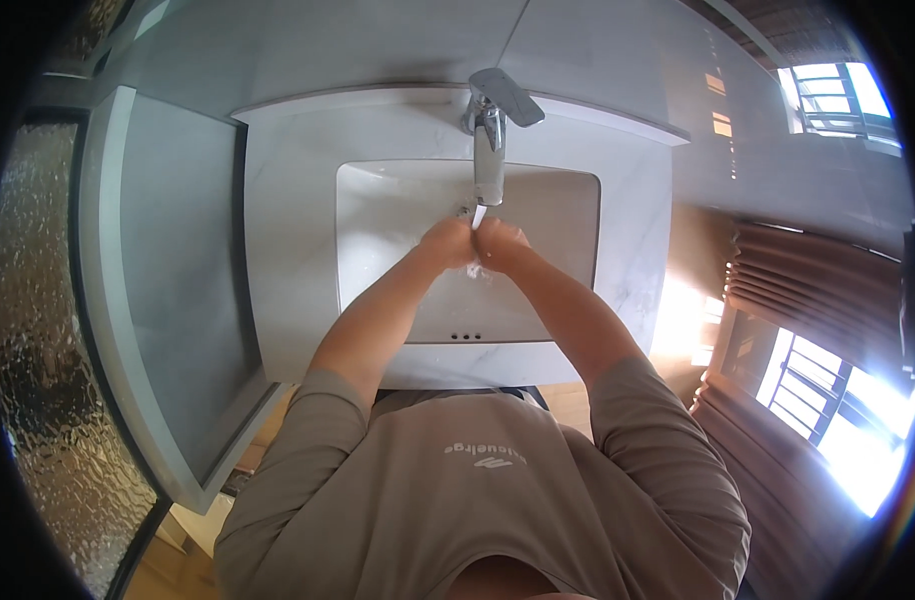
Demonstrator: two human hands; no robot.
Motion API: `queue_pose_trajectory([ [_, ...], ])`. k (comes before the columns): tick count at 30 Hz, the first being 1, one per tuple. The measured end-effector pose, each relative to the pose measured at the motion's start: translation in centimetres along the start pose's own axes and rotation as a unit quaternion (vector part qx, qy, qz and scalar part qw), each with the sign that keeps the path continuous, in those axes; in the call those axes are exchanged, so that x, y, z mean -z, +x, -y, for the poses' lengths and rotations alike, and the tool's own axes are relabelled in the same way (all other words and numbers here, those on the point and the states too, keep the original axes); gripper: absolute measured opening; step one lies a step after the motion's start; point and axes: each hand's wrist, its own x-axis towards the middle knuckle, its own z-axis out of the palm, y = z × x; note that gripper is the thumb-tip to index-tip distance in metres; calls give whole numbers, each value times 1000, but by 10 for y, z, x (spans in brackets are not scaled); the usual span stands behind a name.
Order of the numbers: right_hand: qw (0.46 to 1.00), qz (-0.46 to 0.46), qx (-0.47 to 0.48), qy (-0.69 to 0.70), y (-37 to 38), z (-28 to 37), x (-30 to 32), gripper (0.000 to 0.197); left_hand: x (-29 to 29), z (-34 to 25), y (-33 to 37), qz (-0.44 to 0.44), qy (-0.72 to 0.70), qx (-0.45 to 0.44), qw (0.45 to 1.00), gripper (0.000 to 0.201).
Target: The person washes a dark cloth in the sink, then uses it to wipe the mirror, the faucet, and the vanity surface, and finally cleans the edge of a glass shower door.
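Observation:
A chrome faucet point(489, 158) stands at the back of a white sink point(363, 205), and a thin stream of water point(478, 215) runs from its spout. Right below the spout, my left hand point(444, 243) and my right hand point(502, 243) meet in the stream, side by side and touching. Water splashes down beneath them. The right hand's fingers look curled in; whether anything is inside them is hidden. My left hand is bent inward, and its fingers do not show.
A pale marble-patterned counter point(293, 230) surrounds the sink. The faucet's lever point(513, 97) points back and right. On the left is a grey panel with a white edge point(118, 280) beside textured glass point(38, 330). Brown curtains point(813, 290) and a bright barred window point(808, 375) are at the right.

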Motion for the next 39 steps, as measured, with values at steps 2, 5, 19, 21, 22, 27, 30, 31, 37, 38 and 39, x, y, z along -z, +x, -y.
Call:
queue_pose_trajectory([
  [2,998,-32,14,-55,-7,4,7,31,-7,16,7,40,-25,13,999,34],
  [5,999,-24,17,-20,-25,-1,22,36,12,-12,12,161,-91,85,979,31],
  [19,649,323,-64,686,-47,-34,21,18,12,-14,2,-11,188,-293,938,8],
  [21,712,300,-66,632,-38,-29,19,17,16,-16,-3,4,227,-257,939,9],
  [22,770,274,-67,572,-33,-24,19,16,19,-17,-4,17,264,-220,939,11],
  [27,984,-11,-39,173,-16,8,-5,13,16,-13,5,62,187,-38,980,21],
  [30,992,-80,-69,70,-27,22,2,25,18,-16,0,79,164,14,983,27],
  [31,988,-47,-119,88,-35,32,13,36,22,-17,-4,86,138,24,986,30],
  [37,995,-44,-81,40,-52,38,22,39,7,-2,0,146,71,18,986,23],
  [38,995,-47,-83,39,-55,31,15,39,9,-3,-1,145,72,14,987,23],
  [39,986,-97,-21,134,-56,19,5,38,12,-1,-3,81,78,5,994,22],
])
